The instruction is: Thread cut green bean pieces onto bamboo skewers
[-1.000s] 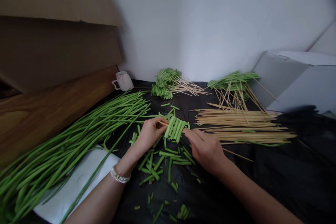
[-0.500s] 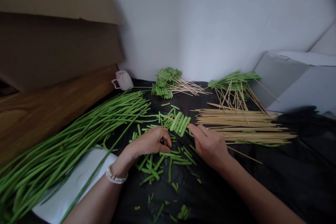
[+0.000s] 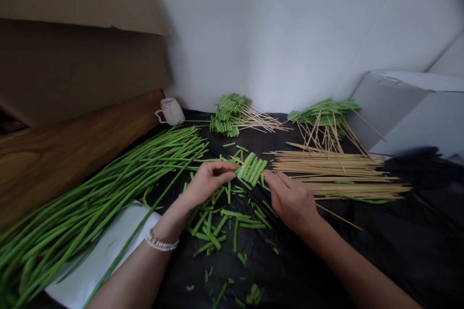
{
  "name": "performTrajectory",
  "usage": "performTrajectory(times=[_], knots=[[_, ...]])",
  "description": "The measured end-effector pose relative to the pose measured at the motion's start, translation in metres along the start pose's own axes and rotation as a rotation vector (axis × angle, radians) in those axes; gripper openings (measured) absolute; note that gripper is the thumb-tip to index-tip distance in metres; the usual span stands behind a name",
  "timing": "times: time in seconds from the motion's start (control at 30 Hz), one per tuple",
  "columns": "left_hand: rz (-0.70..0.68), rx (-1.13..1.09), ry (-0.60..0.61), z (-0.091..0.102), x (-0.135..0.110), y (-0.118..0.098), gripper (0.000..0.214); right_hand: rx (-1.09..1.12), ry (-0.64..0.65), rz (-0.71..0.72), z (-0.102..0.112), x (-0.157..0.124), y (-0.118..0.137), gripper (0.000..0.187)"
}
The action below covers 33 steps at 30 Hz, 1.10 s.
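In my right hand point(image 3: 292, 198) is a wooden skewer, held just to the right of a row of green bean pieces point(image 3: 252, 169) threaded side by side on it. The skewer's tip point(image 3: 236, 160) sticks out past the row at the upper left. My left hand point(image 3: 213, 178), with a beaded bracelet on the wrist, has thumb and forefinger pinched at the row's left end. What lies between those fingertips is mostly hidden, but it seems to be another bean piece. Loose cut pieces point(image 3: 213, 224) are scattered below both hands on the black sheet point(image 3: 290, 270).
Long uncut beans point(image 3: 119, 193) lie at the left, partly over a white tray point(image 3: 105, 251). Bare skewers point(image 3: 337, 164) are stacked at the right. Two piles of filled skewers point(image 3: 232, 108) point(image 3: 326, 111) stand at the back, near a mug point(image 3: 171, 111). Cardboard point(image 3: 83, 58) and white boxes point(image 3: 413, 106) flank the sheet.
My left hand has risen from the loose pieces to the left end of the skewered row, and its fingers have closed. The right hand keeps its hold on the skewer, nearly still.
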<state>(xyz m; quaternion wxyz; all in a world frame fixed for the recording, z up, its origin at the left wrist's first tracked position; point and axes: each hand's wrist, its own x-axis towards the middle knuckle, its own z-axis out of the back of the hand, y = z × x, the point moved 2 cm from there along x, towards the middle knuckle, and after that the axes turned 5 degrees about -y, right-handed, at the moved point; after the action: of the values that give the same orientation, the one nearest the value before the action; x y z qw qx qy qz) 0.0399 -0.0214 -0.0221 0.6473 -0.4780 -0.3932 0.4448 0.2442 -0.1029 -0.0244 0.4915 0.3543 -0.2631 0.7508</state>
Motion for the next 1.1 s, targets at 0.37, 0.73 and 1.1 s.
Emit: performTrajectory(times=[0.37, 0.73, 1.1], knots=[[0.254, -0.633, -0.112, 0.0046, 0.0037, 0.0049, 0.028, -0.013, 0.105, -0.007, -0.0064, -0.0047, 0.0020, 0.032], [0.270, -0.663, -0.062, 0.0020, 0.0015, 0.0032, 0.026, -0.015, 0.104, -0.009, -0.0071, -0.0057, 0.0020, 0.032], [0.270, -0.668, -0.062, 0.0011, 0.0027, 0.0061, 0.023, -0.008, 0.101, -0.020, -0.0071, -0.0050, 0.0029, 0.030]])
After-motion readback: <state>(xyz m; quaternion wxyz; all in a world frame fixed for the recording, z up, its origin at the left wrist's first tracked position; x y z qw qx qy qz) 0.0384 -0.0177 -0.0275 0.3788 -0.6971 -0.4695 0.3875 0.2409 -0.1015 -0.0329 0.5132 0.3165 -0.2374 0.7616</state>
